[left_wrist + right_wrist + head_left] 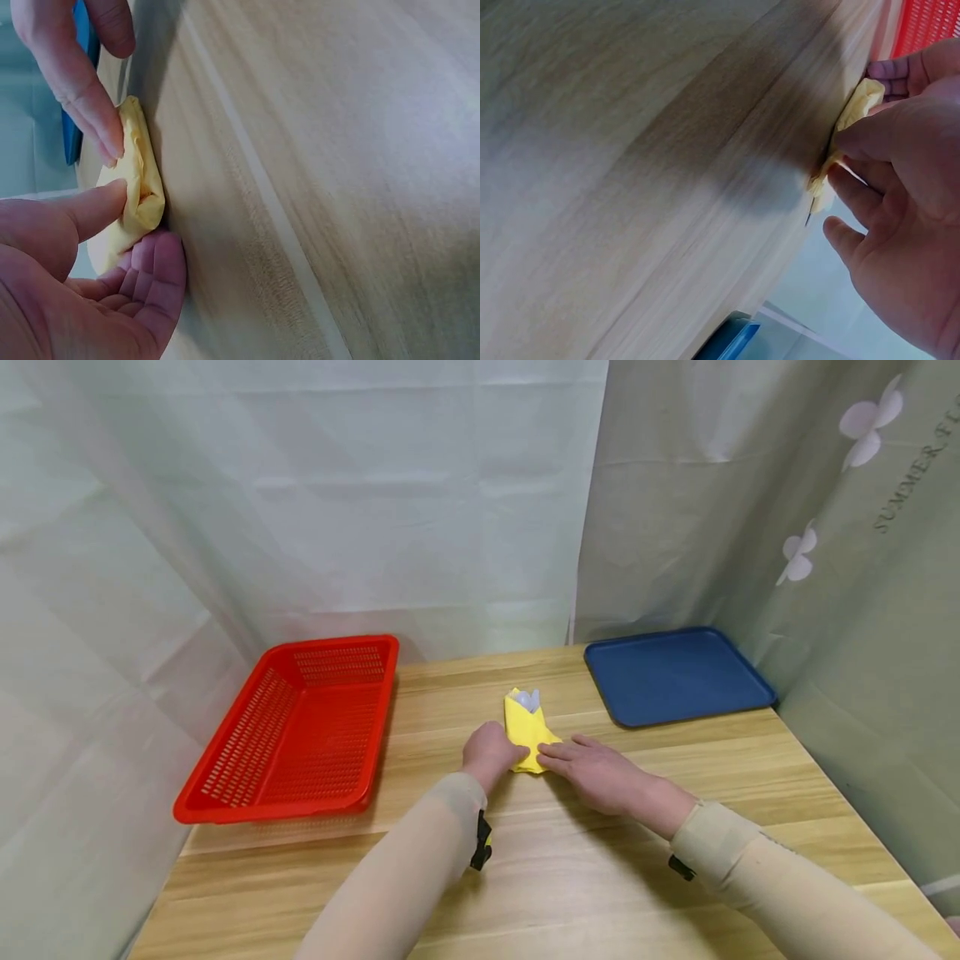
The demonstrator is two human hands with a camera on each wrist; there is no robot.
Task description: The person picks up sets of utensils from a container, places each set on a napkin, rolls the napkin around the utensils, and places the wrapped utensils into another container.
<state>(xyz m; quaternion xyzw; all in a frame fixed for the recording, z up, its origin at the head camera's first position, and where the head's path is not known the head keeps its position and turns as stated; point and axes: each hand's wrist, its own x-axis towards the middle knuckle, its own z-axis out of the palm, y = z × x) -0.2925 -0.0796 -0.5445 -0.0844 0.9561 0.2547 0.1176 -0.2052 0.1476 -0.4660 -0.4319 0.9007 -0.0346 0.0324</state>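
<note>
A yellow folded napkin (pixel 525 728) lies on the wooden table in front of me. Grey plastic cutlery (pixel 528 700), with a rounded spoon-like end, pokes out of its far end; the rest is hidden inside. My left hand (pixel 491 752) pinches the napkin's near left edge, thumb on top and fingers curled at its side, as the left wrist view shows. My right hand (pixel 600 774) rests extended fingertips on the napkin's right side. In the left wrist view the near end of the napkin (pixel 141 169) appears as a thick, layered fold.
A red perforated plastic basket (pixel 322 735) stands at the left of the table (pixel 525 877). At the back right lies a blue tray (pixel 678 677). Pale curtains (pixel 420 510) hang close behind the table and on both sides.
</note>
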